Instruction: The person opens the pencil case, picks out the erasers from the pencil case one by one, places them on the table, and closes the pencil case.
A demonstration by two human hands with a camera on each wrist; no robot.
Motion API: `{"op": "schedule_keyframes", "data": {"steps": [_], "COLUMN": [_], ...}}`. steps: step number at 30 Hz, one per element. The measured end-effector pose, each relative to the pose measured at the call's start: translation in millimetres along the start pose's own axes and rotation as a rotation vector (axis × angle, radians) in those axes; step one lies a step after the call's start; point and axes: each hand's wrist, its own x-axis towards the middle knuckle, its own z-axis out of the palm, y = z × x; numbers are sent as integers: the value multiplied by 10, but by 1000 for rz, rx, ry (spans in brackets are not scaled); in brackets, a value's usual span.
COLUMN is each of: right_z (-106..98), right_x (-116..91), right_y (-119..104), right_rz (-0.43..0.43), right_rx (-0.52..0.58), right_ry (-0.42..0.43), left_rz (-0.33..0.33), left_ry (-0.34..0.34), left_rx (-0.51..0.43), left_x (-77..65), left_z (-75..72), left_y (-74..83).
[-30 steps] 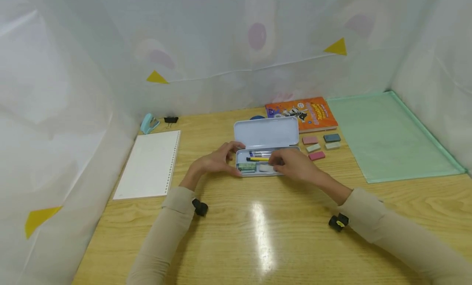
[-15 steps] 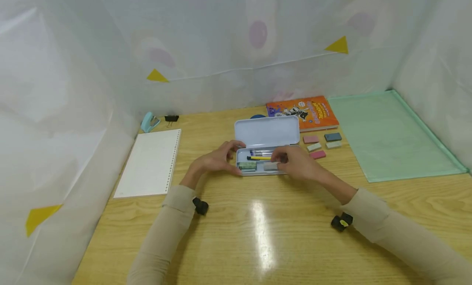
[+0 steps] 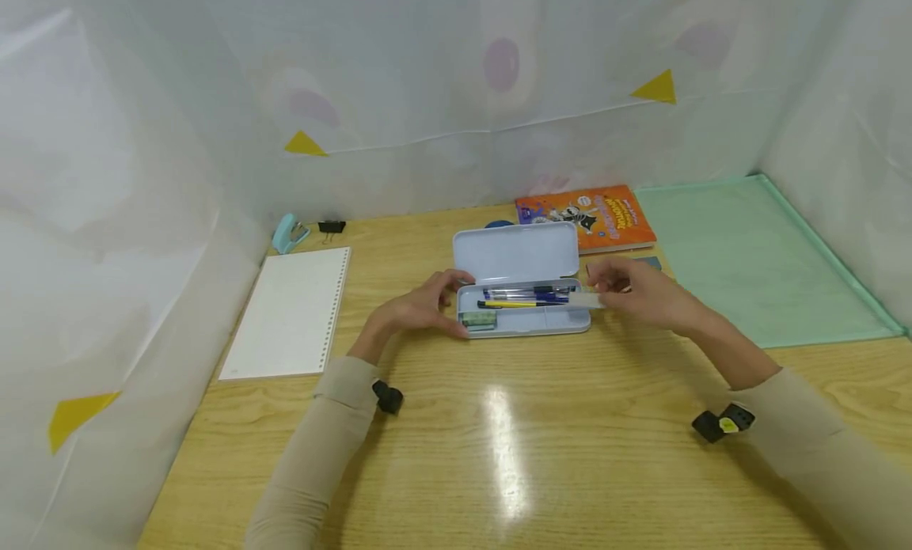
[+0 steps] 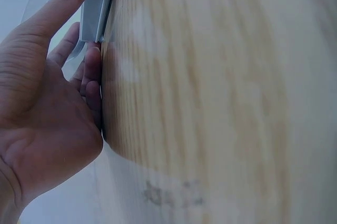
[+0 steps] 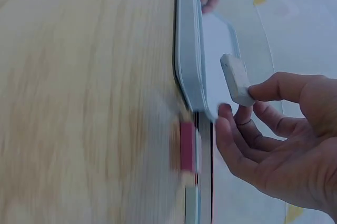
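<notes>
The eraser point(image 5: 237, 79) between the right fingers point(image 5: 284, 86) looks like matt, smooth rubber. The pencil case point(image 3: 516, 253) at the left fingertips point(image 3: 458, 278) is smooth and faintly glossy. The tabletop point(image 3: 442, 463) below the fingers is glossy, grained wood; the notebook point(image 3: 286, 312) to their left, matt paper.

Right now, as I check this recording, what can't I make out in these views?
Head view: most of the blue object, behind the raised lid; I cannot tell what it is.
Head view: most of the blue-grey eraser, behind the right hand.
Head view: small lettering on the orange book, too blurred.
Left wrist view: most of the pencil case, cut off by the top edge.
</notes>
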Motion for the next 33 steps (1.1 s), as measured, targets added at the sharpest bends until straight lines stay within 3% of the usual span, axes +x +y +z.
{"op": "schedule_keyframes", "data": {"steps": [6, 14, 26, 33], "right_z": [-293, -518, -571, -591], "right_x": [-201, -373, -306, -303], "right_y": [247, 471, 608, 634], "right_rz": [86, 167, 191, 214], "right_rx": [98, 48, 69, 16], "right_ry": [-16, 40, 55, 60], "left_rz": [2, -2, 2, 8], "left_ry": [1, 12, 7, 2], "left_rx": [-7, 19, 10, 14], "left_x": [2, -14, 0, 6], "left_z": [-4, -11, -9, -10], "left_y": [-13, 11, -17, -9]}}
